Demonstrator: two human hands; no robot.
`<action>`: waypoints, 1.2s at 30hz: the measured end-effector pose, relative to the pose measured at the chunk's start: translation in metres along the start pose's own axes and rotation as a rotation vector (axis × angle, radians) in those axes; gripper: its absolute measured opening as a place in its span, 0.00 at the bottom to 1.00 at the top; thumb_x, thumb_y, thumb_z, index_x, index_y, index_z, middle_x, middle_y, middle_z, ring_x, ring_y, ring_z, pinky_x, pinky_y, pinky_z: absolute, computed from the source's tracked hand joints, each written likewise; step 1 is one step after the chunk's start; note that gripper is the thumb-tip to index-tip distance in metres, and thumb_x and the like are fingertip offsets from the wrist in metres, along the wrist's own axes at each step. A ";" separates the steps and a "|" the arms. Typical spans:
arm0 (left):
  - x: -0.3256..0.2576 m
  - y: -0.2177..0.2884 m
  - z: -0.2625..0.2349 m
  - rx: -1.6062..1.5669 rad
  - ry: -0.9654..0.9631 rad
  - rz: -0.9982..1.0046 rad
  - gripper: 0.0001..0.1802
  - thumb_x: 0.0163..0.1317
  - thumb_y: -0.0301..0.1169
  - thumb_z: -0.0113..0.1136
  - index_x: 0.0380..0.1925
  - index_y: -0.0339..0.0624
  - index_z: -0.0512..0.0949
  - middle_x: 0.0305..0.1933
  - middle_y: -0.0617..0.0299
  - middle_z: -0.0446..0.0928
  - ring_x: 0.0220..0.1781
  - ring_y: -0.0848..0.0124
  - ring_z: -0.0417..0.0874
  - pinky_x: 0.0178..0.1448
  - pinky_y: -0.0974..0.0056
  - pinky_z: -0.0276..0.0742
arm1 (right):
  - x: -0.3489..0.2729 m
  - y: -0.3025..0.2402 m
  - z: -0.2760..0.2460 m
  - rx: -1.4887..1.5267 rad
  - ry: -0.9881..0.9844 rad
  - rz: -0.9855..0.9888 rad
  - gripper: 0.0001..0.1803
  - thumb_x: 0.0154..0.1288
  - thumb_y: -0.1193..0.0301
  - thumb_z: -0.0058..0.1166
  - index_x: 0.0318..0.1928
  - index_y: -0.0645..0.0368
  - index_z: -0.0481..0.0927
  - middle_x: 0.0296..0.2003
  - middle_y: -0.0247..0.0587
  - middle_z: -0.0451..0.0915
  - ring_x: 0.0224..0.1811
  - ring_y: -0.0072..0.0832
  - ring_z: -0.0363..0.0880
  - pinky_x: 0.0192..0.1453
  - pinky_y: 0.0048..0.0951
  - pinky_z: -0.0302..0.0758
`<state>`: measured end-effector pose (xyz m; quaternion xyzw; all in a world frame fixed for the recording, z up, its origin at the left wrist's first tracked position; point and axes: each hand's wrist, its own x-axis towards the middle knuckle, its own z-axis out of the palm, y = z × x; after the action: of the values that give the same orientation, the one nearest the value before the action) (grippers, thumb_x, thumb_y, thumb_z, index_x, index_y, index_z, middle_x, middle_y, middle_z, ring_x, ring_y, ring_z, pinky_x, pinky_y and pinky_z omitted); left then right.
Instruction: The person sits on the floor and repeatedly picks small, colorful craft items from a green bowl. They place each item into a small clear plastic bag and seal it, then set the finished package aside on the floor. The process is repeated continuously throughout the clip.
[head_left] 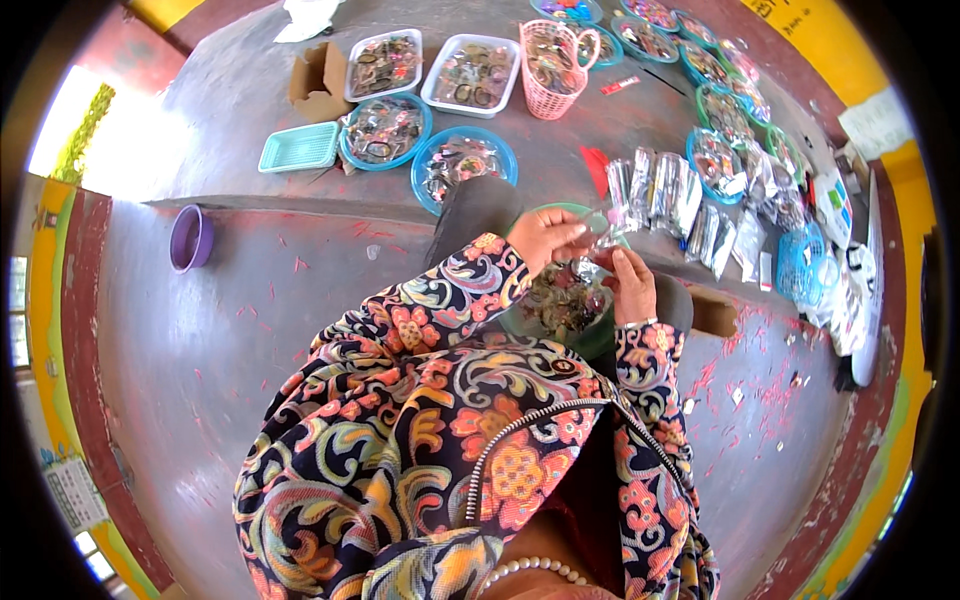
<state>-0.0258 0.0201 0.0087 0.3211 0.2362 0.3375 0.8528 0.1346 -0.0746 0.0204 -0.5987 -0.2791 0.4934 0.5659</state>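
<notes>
My left hand (546, 238) is closed, its fingers pinching a small clear plastic packet (598, 228). Close by on the right, my right hand (631, 286) has its thumb and fingers pressed together by the packet's lower side; what exactly sits between them is too small to make out. Under both hands a green basin (513, 322) rests at my lap, partly covered by my sleeves. In it lies a heap of small mixed pieces (563, 303), dark, brownish and shiny, some apparently in clear wrapping.
Ahead on the raised ledge stand blue basins (507, 186), white trays (427, 98), a pink basket (548, 104), a teal tray (299, 148) and a cardboard box (318, 83). Silvery packets (672, 190) lie to the right, near a blue basket (798, 268). A purple bucket (190, 240) sits left.
</notes>
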 end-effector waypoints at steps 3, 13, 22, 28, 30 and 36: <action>0.002 0.041 -0.017 -0.091 0.133 0.170 0.08 0.59 0.24 0.50 0.37 0.30 0.72 0.39 0.53 0.76 0.39 0.64 0.79 0.43 0.65 0.79 | -0.002 0.005 -0.003 -0.698 -0.079 -0.229 0.13 0.59 0.66 0.51 0.38 0.64 0.78 0.28 0.36 0.79 0.31 0.19 0.74 0.34 0.20 0.70; 0.030 0.077 -0.168 0.068 0.626 0.248 0.06 0.56 0.27 0.55 0.32 0.35 0.73 0.29 0.62 0.74 0.28 0.72 0.76 0.30 0.72 0.73 | -0.014 0.027 -0.001 -0.582 -0.312 -0.149 0.13 0.60 0.67 0.50 0.34 0.66 0.78 0.26 0.38 0.80 0.30 0.20 0.76 0.36 0.21 0.71; 0.085 0.010 -0.241 0.057 0.510 -0.076 0.08 0.55 0.26 0.54 0.34 0.33 0.73 0.31 0.58 0.76 0.32 0.67 0.78 0.38 0.66 0.76 | -0.023 0.017 -0.001 -0.660 -0.256 -0.113 0.13 0.60 0.66 0.50 0.33 0.65 0.79 0.26 0.37 0.80 0.30 0.19 0.76 0.35 0.20 0.71; 0.118 -0.021 -0.292 0.264 -0.088 0.102 0.11 0.57 0.29 0.53 0.37 0.33 0.73 0.35 0.58 0.76 0.38 0.69 0.77 0.43 0.66 0.72 | -0.020 0.021 0.000 -0.637 -0.267 -0.104 0.13 0.60 0.66 0.50 0.33 0.65 0.79 0.26 0.38 0.80 0.30 0.19 0.76 0.36 0.20 0.71; 0.124 -0.014 -0.293 1.206 -0.289 0.303 0.13 0.59 0.35 0.51 0.38 0.37 0.74 0.36 0.58 0.76 0.40 0.71 0.78 0.43 0.67 0.71 | -0.022 0.021 -0.001 -0.655 -0.261 -0.092 0.13 0.60 0.66 0.50 0.33 0.65 0.79 0.26 0.38 0.80 0.30 0.19 0.76 0.36 0.20 0.71; 0.113 -0.014 -0.355 1.960 -0.347 0.719 0.12 0.52 0.36 0.49 0.35 0.45 0.73 0.37 0.60 0.75 0.42 0.63 0.76 0.44 0.64 0.72 | -0.024 0.016 0.002 -0.640 -0.312 -0.109 0.13 0.60 0.66 0.50 0.33 0.65 0.79 0.26 0.37 0.80 0.30 0.19 0.76 0.36 0.20 0.71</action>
<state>-0.1650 0.2321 -0.2645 0.9639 0.1713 0.1815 0.0926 0.1204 -0.0984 0.0123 -0.6474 -0.5339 0.4355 0.3257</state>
